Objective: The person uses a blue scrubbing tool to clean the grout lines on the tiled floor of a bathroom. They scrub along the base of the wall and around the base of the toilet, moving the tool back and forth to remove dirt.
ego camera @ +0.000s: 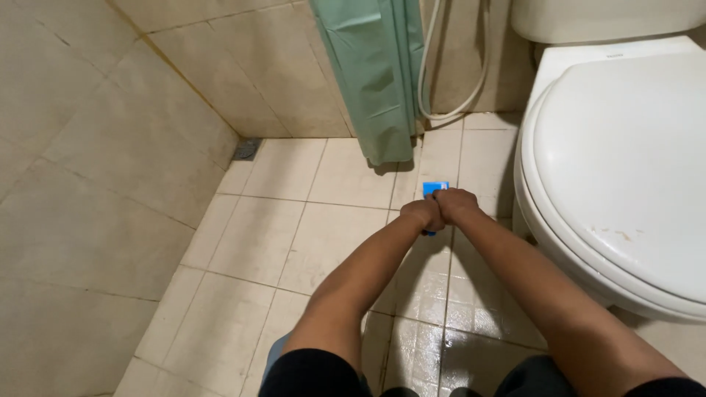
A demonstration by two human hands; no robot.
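Small blue flat object (435,188) gripped by both fists over the tiled floor (294,235), at about 12 o'clock from the body.

The left hand (423,215) and right hand (456,204) are closed tight, knuckles touching, and the blue object is clasped between them; only its top edge and a lower tip are seen, so its kind cannot be told. By judgement, work on the floor is partly done: glossy wet cream tiles are noted at 6 o'clock, matte drier ones at 10 o'clock. A smooth white rounded toilet (625,169) stands at 2 o'clock, and a creased green plastic curtain (379,73) hangs at 12 o'clock.
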